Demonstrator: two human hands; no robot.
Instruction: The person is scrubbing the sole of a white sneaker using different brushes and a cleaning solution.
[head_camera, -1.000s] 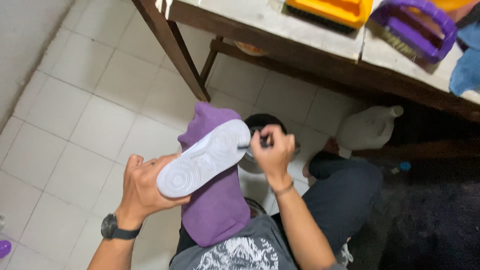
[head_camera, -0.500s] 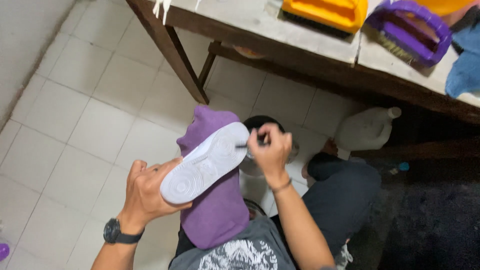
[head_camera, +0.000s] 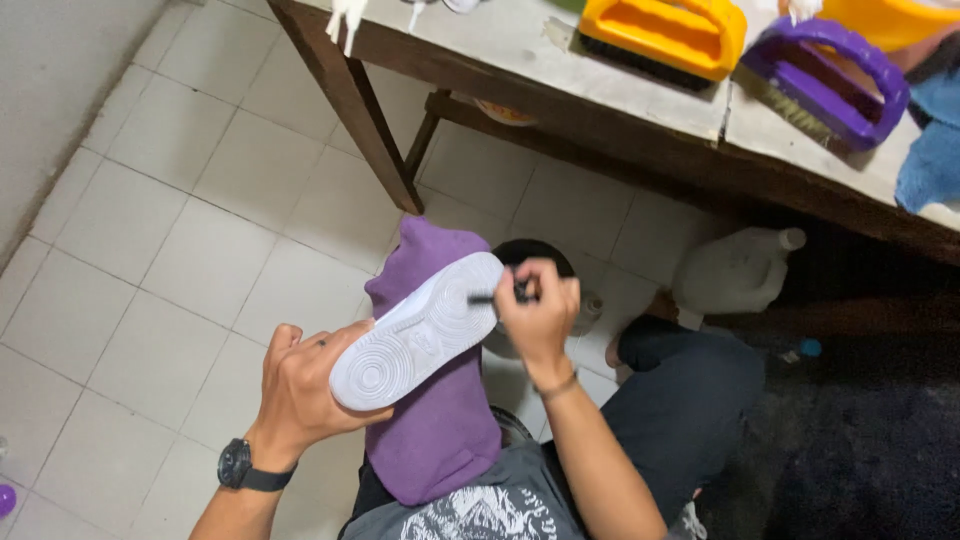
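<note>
- Gripping the white shoe sole-up over a purple cloth on the lap, left hand fingers wrapped round its heel.
- Right hand fingers pinch a small dark tool against the sole's toe end.

Even, soft indoor light, deep shadow lower right, slight edge distortion.

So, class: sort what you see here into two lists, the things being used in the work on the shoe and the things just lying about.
In use:
white shoe, sole up
left hand gripping its heel
right hand holding a small dark tool at the toe
purple cloth under the shoe

Lying about:
yellow brush
purple brush
blue cloth
white jug
</note>
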